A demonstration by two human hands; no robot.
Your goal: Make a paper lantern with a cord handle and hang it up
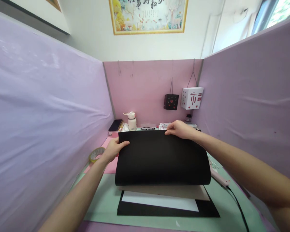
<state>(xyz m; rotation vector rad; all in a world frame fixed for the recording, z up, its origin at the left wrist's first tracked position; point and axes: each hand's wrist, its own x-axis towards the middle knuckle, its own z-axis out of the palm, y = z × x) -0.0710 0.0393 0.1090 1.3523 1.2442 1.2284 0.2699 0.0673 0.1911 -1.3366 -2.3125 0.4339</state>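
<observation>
Both hands are holding 1 large black sheet (159, 158) up off the green mat (103, 203), bowed into a curve, so the step in hand looks like lifting or folding it over. The left hand (113, 149) pinches the sheet's far left edge, thumb on the front face; the right hand (180, 129) closes over its far top edge, fingers curled across it. The sheet is matte, plain black and stiff enough to arch smoothly without creasing; its near edge hangs just above a pale sheet (169, 191), a white sheet (159, 202) and another black sheet (169, 211) stacked flat on the mat. Any next move would call for keeping both edges level so the curve does not kink. A tape roll (96, 154) lies left, just beside the left wrist.
</observation>
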